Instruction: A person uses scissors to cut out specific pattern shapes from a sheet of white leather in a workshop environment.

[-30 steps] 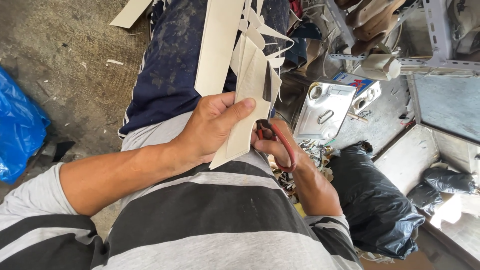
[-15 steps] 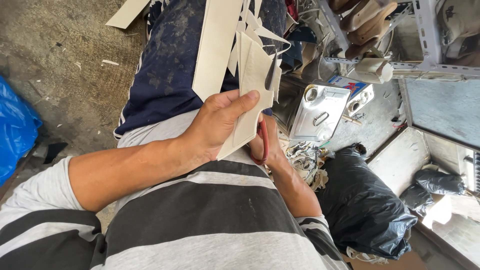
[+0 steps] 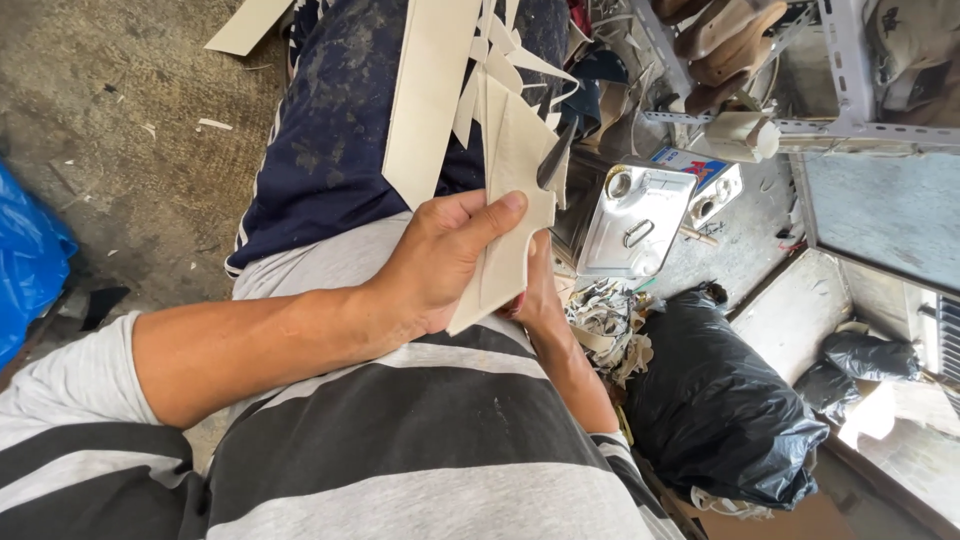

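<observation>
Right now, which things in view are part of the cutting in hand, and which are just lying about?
In use:
left hand
cream sheet piece
scissors
right hand, mostly hidden behind the sheet

Lying about:
metal can
black bag
blue bag
scrap pile

your left hand (image 3: 440, 265) grips with thumb stretched out, forearm bare across your chest; your right hand (image 3: 538, 290) sits mostly hidden behind it.
</observation>
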